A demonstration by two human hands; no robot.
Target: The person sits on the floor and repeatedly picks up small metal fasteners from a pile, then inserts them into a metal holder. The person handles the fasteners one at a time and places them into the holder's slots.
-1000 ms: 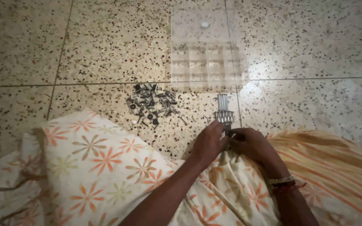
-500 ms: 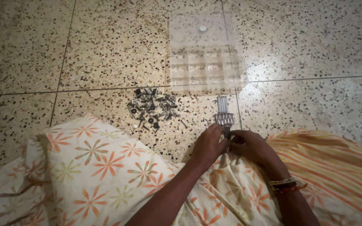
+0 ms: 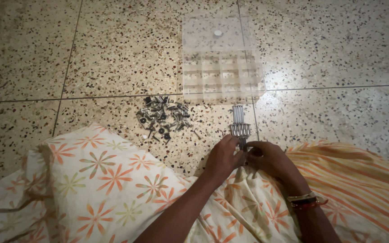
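I see my left hand (image 3: 223,155) and my right hand (image 3: 271,158) meeting just below the centre of the frame, fingertips nearly touching over the lap. Both have their fingers curled inward, pinching at a small dark metal piece (image 3: 244,146) between them; it is too small for me to tell its exact kind, or which hand bears it. Just above the fingertips, a neat row of long silver metal bolts (image 3: 239,121) lies on the speckled terrazzo floor (image 3: 113,49), shanks pointing toward the top of the frame, their lower ends close to my fingers.

Left of centre sits a loose heap of small silver and black screws and nuts (image 3: 163,116), well apart from both hands. At upper centre stands a clear plastic compartment box (image 3: 221,74) with its transparent lid (image 3: 214,33) laid open behind it. A cream cloth with orange flower print (image 3: 100,175) covers the lap at lower left, and an orange-striped cloth (image 3: 356,175) lies at lower right. Bangles (image 3: 305,200) circle my right wrist.
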